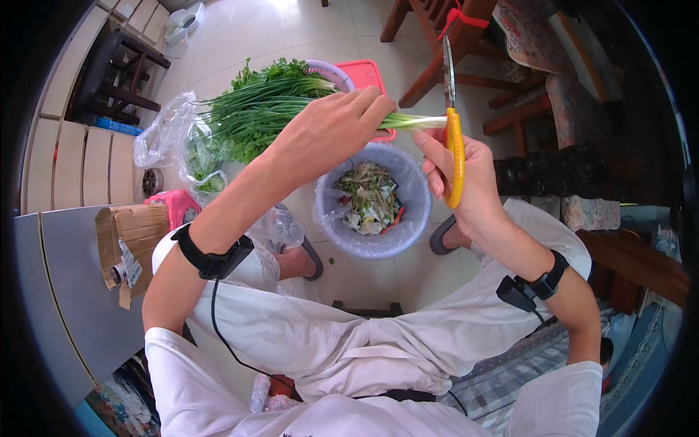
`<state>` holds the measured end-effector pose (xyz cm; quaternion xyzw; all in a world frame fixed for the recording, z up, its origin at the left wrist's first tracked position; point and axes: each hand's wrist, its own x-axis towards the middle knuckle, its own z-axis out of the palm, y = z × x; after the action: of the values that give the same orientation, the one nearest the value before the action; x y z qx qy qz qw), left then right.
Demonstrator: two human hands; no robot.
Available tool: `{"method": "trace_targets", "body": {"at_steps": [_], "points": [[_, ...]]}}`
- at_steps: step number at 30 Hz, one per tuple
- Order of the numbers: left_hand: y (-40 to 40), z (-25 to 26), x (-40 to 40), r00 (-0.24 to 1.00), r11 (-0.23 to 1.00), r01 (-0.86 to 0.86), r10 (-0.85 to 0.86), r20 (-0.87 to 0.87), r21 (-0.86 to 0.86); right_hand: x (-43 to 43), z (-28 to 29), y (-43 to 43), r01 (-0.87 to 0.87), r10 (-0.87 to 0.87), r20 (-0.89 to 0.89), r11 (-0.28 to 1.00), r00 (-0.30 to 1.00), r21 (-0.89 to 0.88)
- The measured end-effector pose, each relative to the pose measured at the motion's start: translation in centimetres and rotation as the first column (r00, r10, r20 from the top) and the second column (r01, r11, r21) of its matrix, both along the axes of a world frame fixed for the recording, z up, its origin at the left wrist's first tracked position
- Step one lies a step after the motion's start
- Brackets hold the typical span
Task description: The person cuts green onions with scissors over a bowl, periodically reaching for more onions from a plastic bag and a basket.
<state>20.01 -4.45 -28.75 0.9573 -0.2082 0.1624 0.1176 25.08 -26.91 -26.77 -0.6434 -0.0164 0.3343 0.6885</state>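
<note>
My left hand point(341, 123) is closed around a bunch of green onions point(412, 121), whose white ends point right. My right hand point(464, 164) holds yellow-handled scissors point(454, 158), with the blades pointing away from me. The white onion ends touch or nearly touch the scissors' handle, just below the blades. More green onions point(262, 104) lie with leafy herbs point(278, 68) on a purple basket point(334, 74), left of and beyond my left hand. Beneath my hands stands a lined bin point(322, 218) holding plant scraps point(367, 194).
A red plastic tray or stool point(363, 68) is behind the basket. Clear plastic bags point(164, 128) lie at the left. A wooden chair point(420, 82) stands at the upper right, a dark stool point(117, 76) at the upper left. Torn cardboard point(144, 229) rests by the grey cabinet point(87, 273).
</note>
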Motion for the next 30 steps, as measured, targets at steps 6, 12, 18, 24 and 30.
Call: {"method": "trace_targets", "body": {"at_steps": [6,12,18,24,30], "points": [[-0.6,-0.4,0.0,1.000,0.999,0.019,-0.019,-0.004,0.030,0.0,0.0,-0.1,0.004,-0.004,-0.026,1.000,1.000,0.009],[-0.3,-0.5,0.0,1.000,0.999,0.008,-0.008,-0.011,0.033,-0.3,-0.3,-0.2,-0.013,0.010,-0.078,0.999,0.997,-0.034],[0.0,-0.5,0.0,1.000,0.999,0.005,-0.005,0.004,0.032,-0.2,-0.3,-0.5,-0.005,0.007,-0.100,1.000,0.995,0.021],[1.1,0.1,0.0,0.999,0.999,-0.041,0.041,-0.017,-0.028,-0.3,-0.5,-1.1,0.039,-0.037,-0.118,0.999,0.992,0.015],[2.4,0.9,-0.2,0.995,0.990,-0.102,0.099,-0.033,-0.094,-0.1,-0.1,-1.9,0.076,-0.078,-0.093,0.997,0.993,-0.024]]}}
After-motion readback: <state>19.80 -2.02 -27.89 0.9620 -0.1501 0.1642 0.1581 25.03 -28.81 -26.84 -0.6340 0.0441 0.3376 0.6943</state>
